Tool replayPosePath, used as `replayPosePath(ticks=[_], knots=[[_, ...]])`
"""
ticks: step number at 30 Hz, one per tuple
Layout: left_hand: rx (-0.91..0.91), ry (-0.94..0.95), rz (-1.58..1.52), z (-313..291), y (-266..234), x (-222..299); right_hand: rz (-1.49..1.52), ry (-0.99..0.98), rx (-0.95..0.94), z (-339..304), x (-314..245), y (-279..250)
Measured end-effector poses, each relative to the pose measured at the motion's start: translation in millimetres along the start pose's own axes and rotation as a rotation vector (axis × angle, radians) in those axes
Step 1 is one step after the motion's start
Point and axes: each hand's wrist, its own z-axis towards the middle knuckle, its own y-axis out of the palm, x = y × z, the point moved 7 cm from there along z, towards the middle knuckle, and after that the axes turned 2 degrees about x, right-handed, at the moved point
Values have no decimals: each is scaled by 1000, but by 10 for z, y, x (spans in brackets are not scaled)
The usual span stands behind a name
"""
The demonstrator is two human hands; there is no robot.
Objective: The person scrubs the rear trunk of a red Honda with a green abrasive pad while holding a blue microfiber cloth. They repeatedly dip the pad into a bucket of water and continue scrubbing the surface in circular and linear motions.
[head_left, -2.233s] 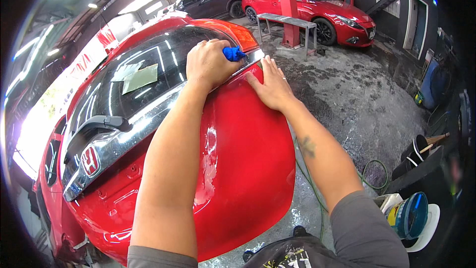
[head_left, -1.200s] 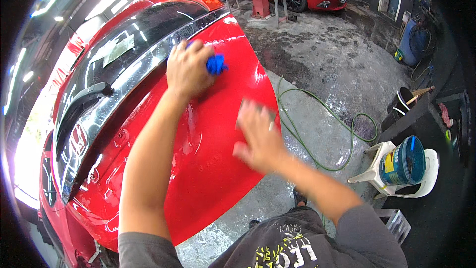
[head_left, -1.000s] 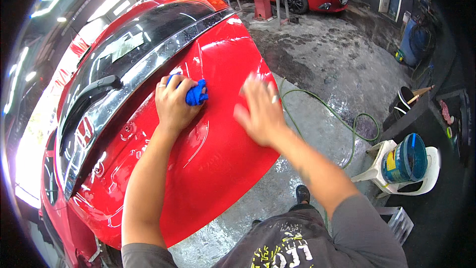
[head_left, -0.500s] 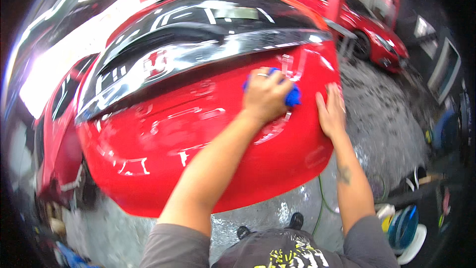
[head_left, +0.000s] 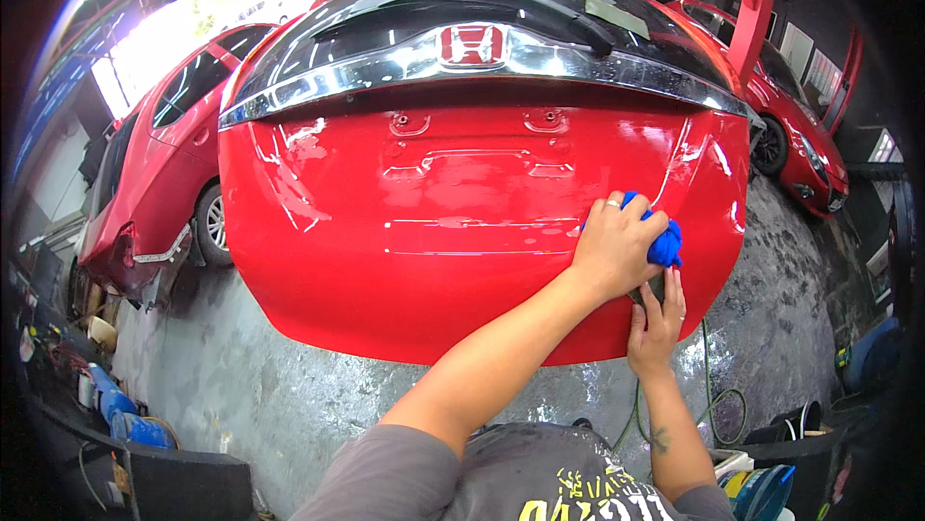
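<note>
A red car tailgate (head_left: pixel 462 299) fills the middle, with a chrome strip (head_left: pixel 385 73) and a dark rear window (head_left: pixel 434 5) above it. My left hand (head_left: pixel 621 246) reaches across to its lower right part and is closed over a bunched blue cloth (head_left: pixel 665 234), which presses on the paint. Just below, my right hand (head_left: pixel 658 326) lies with fingers stretched out against the panel near its lower right edge. A small dark patch shows between the two hands; I cannot make out what it is. Dull, lighter patches mark the red paint in several places.
A red car (head_left: pixel 183 126) with an uncovered rear corner stands at left, another red car (head_left: pixel 795 126) at right beyond a red post (head_left: pixel 753 15). A green hose (head_left: pixel 718 405) lies on the wet grey floor (head_left: pixel 318 405). Blue containers (head_left: pixel 142 429) sit lower left.
My left hand has moved the cloth down the panel toward the lower right. My right hand has come from the tailgate's right side to just below it. My view has shifted.
</note>
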Motion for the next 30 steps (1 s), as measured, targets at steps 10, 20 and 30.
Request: replayPosePath(ticks=[10,20,30], knots=[[38,125,212,-1252,-802,-126,30,267,85,-109,4,-96],[132,321,178,-1809,-898,-244,107,605,123,-222,261,-94],[168,342,118,-1837,-874,-263,258,643,115,-379,409,-73]])
